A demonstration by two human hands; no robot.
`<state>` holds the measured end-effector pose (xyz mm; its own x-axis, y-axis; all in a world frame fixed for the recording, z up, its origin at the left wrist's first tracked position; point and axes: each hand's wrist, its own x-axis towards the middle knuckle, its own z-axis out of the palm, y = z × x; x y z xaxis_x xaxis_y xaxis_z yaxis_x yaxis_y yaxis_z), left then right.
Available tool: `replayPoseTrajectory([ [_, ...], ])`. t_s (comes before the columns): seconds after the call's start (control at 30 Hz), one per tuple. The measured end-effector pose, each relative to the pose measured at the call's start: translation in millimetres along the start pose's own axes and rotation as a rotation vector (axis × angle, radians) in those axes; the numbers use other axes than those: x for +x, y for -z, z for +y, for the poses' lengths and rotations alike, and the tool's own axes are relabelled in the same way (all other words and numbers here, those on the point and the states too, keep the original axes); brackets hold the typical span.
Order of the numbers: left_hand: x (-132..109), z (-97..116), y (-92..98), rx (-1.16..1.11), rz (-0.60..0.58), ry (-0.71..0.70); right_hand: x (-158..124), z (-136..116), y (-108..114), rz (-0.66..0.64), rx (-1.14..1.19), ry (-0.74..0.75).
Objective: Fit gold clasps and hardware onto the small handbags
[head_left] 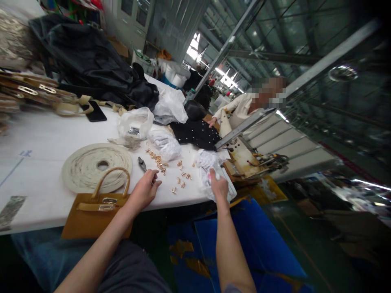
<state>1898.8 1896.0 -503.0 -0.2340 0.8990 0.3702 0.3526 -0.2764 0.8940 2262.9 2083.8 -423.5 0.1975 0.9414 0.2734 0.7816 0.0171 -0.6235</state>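
Note:
My left hand (145, 189) is over the table's front edge, with its fingers curled in a loose pinch. Whether a small piece is between the fingertips I cannot make out. Just beyond it lies a pair of dark pliers (142, 164), and small gold-coloured metal fittings (158, 161) are scattered to the right. My right hand (219, 187) is closed at the clear plastic bag with crumpled white wrapping (207, 162); what its fingers hold is hidden. A tan handbag (96, 215) with metal clasp pieces leans upright at the table edge, below my left forearm.
A large roll of off-white tape (79, 169) lies behind the handbag. Plastic bags (136, 122), a phone (96, 112) and black material (91, 61) are farther back. A co-worker (241, 110) is at a sewing machine (244, 156), beyond a slanted metal post (259, 118).

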Motion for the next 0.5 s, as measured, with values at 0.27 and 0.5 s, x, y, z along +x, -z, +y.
replayPoseTrajectory([
  [0.27,-2,5,1.6,-0.005,0.01,-0.012,-13,-11,-14,-0.083,-0.375,0.125],
  [0.5,-1,10,-0.2,-0.005,0.023,-0.013,15,-25,27,0.082,-0.112,0.109],
])
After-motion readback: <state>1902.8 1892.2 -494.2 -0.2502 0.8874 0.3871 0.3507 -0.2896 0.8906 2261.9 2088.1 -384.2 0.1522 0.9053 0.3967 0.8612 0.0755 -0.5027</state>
